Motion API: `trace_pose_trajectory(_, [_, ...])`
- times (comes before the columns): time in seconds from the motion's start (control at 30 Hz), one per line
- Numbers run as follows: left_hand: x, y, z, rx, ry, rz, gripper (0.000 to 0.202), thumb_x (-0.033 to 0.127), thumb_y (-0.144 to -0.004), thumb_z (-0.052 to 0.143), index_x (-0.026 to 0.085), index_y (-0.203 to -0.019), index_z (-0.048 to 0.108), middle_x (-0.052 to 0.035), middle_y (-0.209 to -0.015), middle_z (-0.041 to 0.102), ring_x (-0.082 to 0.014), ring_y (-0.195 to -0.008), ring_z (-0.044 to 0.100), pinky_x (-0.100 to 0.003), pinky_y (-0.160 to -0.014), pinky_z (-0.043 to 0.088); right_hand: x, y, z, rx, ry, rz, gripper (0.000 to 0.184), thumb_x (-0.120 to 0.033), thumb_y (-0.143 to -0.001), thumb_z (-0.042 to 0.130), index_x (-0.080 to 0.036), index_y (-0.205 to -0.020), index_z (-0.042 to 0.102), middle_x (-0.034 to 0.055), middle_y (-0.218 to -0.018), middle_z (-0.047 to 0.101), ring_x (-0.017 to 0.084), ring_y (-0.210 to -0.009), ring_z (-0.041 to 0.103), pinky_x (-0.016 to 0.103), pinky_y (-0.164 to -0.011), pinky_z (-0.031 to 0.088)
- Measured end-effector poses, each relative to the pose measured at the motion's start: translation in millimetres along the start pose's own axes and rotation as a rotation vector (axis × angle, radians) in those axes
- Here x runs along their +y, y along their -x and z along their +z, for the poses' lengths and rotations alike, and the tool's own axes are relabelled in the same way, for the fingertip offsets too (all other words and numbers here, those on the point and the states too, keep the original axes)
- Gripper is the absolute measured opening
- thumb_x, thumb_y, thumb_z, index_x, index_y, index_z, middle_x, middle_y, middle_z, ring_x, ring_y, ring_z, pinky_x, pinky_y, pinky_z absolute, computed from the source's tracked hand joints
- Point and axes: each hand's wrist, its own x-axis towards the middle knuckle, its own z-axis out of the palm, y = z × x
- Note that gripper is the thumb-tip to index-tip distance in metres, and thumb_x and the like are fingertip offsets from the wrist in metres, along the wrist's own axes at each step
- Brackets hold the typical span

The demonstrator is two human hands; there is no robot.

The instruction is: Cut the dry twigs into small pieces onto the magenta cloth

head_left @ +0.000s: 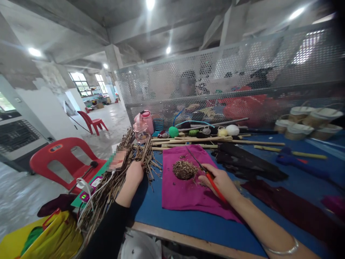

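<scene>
My left hand (134, 175) is at the pile of thin brown twigs (147, 154) on the left side of the table. Its fingers are curled closed at the twig ends; how many twigs they grip is hidden. In my right hand (222, 183) are red-handled shears (215, 187), their dark narrow blades pointing up and left. The blades are above a magenta cloth (172, 196) spread on the blue table. A small heap of chopped brown plant bits (185, 169) lies on that cloth, just left of my right hand.
Behind the cloth lie long sticks (199, 139) and several yarn balls (173, 132), before a perforated metal screen (161, 82). A pink bottle (147, 121) and a phone (118, 160) are by the twigs. Dark fabric (249, 162) and pots (298, 130) are at right; a red chair (64, 153) stands left.
</scene>
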Motion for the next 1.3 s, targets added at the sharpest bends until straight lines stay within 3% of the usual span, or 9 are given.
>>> trace_pose_trajectory(0.13, [1, 2, 3.3, 0.049, -0.001, -0.01, 0.029, 0.034, -0.081, 0.044, 0.02, -0.088, 0.069, -0.0117, -0.096, 0.06, -0.0201, -0.082, 0.061, -0.027, -0.071, 0.045, 0, 1, 0, 0.001, -0.012, -0.008, 0.035, -0.043, -0.078, 0.052, -0.015, -0.1, 0.057, 0.0069, -0.076, 0.067, 0.019, -0.064, 0.061, 0.026, -0.06, 0.047])
trace_pose_trajectory(0.3, [-1, 3, 4.2, 0.072, 0.088, -0.015, 0.027, 0.029, -0.079, 0.045, 0.019, -0.082, 0.07, -0.0101, -0.093, 0.061, -0.0184, -0.082, 0.06, -0.026, -0.075, 0.043, -1, 0, 1, -0.005, -0.01, -0.008, 0.036, -0.045, -0.078, 0.052, -0.016, -0.098, 0.057, 0.0058, -0.073, 0.066, 0.018, -0.059, 0.059, 0.026, -0.057, 0.047])
trace_pose_trajectory(0.43, [1, 0, 4.6, 0.174, 0.037, 0.007, 0.033, 0.037, -0.081, 0.043, 0.02, -0.088, 0.07, -0.0122, -0.094, 0.06, -0.0214, -0.088, 0.057, -0.029, -0.079, 0.042, -5, 0, -1, -0.018, -0.018, -0.005, 0.036, -0.046, -0.078, 0.051, -0.017, -0.098, 0.057, 0.0046, -0.07, 0.065, 0.017, -0.057, 0.057, 0.026, -0.056, 0.047])
trace_pose_trajectory(0.57, [3, -7, 7.4, 0.101, 0.08, 0.012, 0.033, 0.041, -0.079, 0.046, 0.02, -0.087, 0.071, -0.012, -0.091, 0.062, -0.0202, -0.083, 0.059, -0.027, -0.074, 0.041, -8, 0, -2, -0.03, -0.037, 0.007, 0.036, -0.046, -0.078, 0.051, -0.017, -0.097, 0.058, 0.0055, -0.075, 0.066, 0.018, -0.061, 0.06, 0.026, -0.059, 0.047])
trace_pose_trajectory(0.73, [2, -11, 4.7, 0.021, 0.132, -0.006, 0.041, 0.037, -0.084, 0.037, 0.013, -0.076, 0.07, -0.01, -0.072, 0.066, -0.017, -0.071, 0.061, -0.023, -0.065, 0.04, -6, 0, 1, -0.023, -0.04, 0.017, 0.034, -0.044, -0.079, 0.051, -0.017, -0.098, 0.058, 0.0062, -0.079, 0.068, 0.019, -0.067, 0.062, 0.026, -0.061, 0.048])
trace_pose_trajectory(0.93, [4, -11, -10.2, 0.108, 0.061, -0.014, 0.042, 0.035, -0.084, 0.036, 0.008, -0.083, 0.067, -0.0205, -0.096, 0.063, -0.0247, -0.094, 0.058, -0.031, -0.084, 0.039, -1, -1, 3, 0.002, -0.033, 0.001, 0.034, -0.043, -0.079, 0.051, -0.017, -0.1, 0.058, 0.0067, -0.08, 0.068, 0.019, -0.067, 0.063, 0.026, -0.06, 0.048])
trace_pose_trajectory(1.03, [6, -17, -18.0, 0.075, 0.064, -0.014, 0.039, 0.031, -0.084, 0.037, 0.006, -0.082, 0.067, -0.0231, -0.092, 0.063, -0.0265, -0.094, 0.059, -0.034, -0.084, 0.04, 1, -1, 4, 0.03, -0.024, -0.003, 0.034, -0.043, -0.078, 0.053, -0.017, -0.099, 0.059, 0.0068, -0.081, 0.068, 0.019, -0.069, 0.063, 0.026, -0.061, 0.048])
trace_pose_trajectory(1.17, [5, -22, -25.8, 0.047, 0.146, -0.007, 0.032, 0.026, -0.083, 0.04, 0.007, -0.081, 0.066, -0.0207, -0.087, 0.065, -0.0248, -0.089, 0.061, -0.031, -0.077, 0.043, 0, -2, 2, 0.05, -0.028, -0.005, 0.035, -0.043, -0.077, 0.054, -0.017, -0.097, 0.06, 0.0055, -0.076, 0.068, 0.018, -0.063, 0.062, 0.025, -0.059, 0.048])
trace_pose_trajectory(1.3, [8, -14, -24.6, 0.003, 0.286, 0.02, 0.032, 0.025, -0.086, 0.037, 0.01, -0.092, 0.064, -0.0103, -0.077, 0.066, -0.0152, -0.07, 0.062, -0.023, -0.063, 0.046, 1, -2, 4, 0.046, -0.024, -0.003, 0.036, -0.043, -0.077, 0.054, -0.016, -0.1, 0.059, 0.0059, -0.078, 0.067, 0.018, -0.064, 0.062, 0.025, -0.061, 0.048])
